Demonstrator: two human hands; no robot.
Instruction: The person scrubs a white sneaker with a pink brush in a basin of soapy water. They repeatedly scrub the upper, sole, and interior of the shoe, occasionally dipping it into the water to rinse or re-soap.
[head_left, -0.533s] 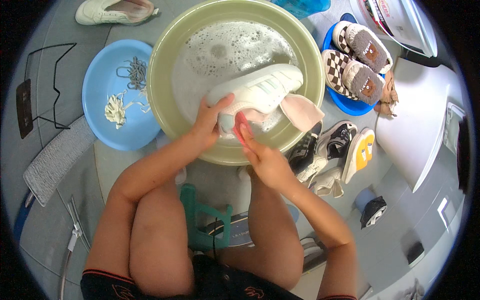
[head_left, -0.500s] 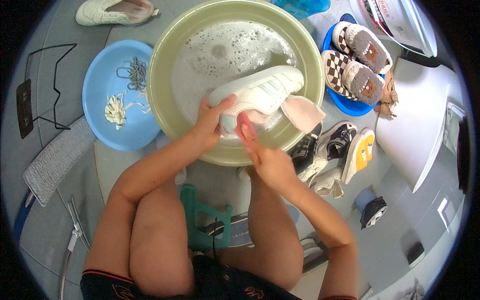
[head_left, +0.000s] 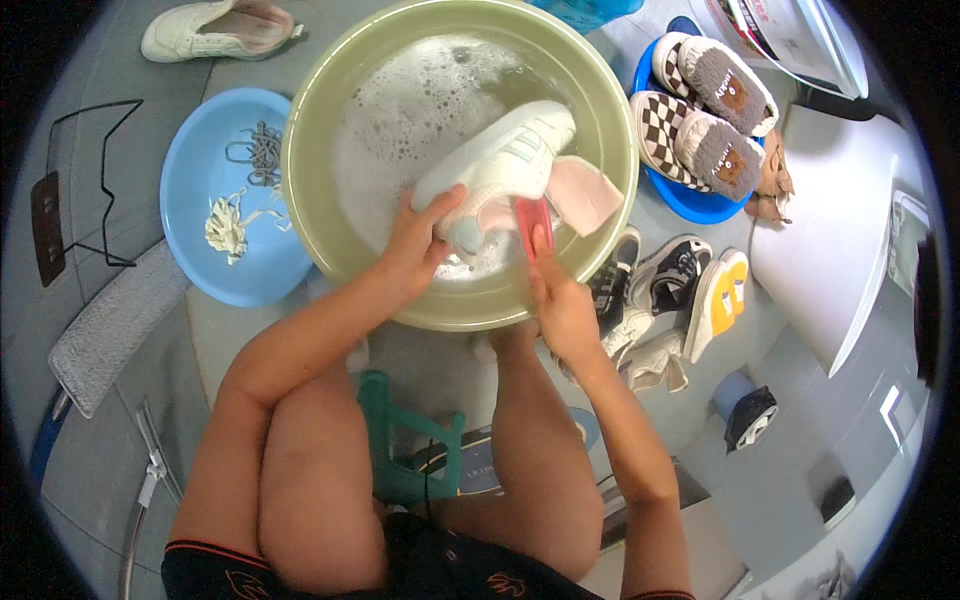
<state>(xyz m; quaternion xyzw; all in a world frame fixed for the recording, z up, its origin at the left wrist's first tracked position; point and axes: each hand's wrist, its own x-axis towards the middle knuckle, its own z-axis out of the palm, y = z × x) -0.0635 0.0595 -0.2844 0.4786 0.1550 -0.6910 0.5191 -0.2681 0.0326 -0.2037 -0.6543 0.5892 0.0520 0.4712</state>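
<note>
My left hand [head_left: 412, 245] grips a wet white sneaker [head_left: 500, 155] by its heel, thumb on the side. The sneaker is tilted over a big olive-green tub [head_left: 296, 190] of foamy water [head_left: 385, 130]. Its laces are out, and the pale pink tongue [head_left: 583, 195] is folded outward toward the tub's right rim. A flat pink-red brush [head_left: 534, 225] is held in my right hand [head_left: 562, 310], fingers closed round its near end. The brush lies against the shoe's opening, beside the tongue; its bristles are hidden.
To the left, a light blue basin [head_left: 190, 250] holds grey laces [head_left: 262, 155] and white laces [head_left: 226, 228]. Checkered slippers [head_left: 715, 115] sit in a blue basin [head_left: 700, 207] at right, above several shoes [head_left: 680, 280]. A green stool [head_left: 400, 480] stands between my legs.
My right hand has moved the brush rightward, from the shoe's heel to beside its tongue. My left hand keeps its hold, and the shoe has tipped more upright with its toe slightly left.
</note>
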